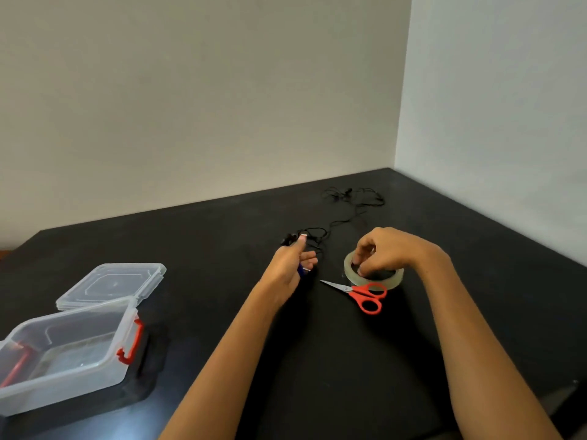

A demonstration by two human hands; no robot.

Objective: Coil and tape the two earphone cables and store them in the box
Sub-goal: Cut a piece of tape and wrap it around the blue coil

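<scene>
My left hand (pixel 290 265) is closed around a coiled black earphone cable (pixel 313 238), whose loops stick out past my fingers above the black table (pixel 222 249). A second black earphone cable (pixel 354 198) lies loose and tangled farther back on the table. My right hand (pixel 381 250) rests on a roll of clear tape (pixel 352 263), fingers pinching at its top edge. Red-handled scissors (pixel 365 295) lie just in front of the roll, blades pointing left. The clear plastic box (pixel 68 347) with red latches stands open at the near left.
The box's clear lid (pixel 111 284) lies flat behind the box. White walls meet in a corner behind the table at the back right. The table's right edge runs diagonally at the far right.
</scene>
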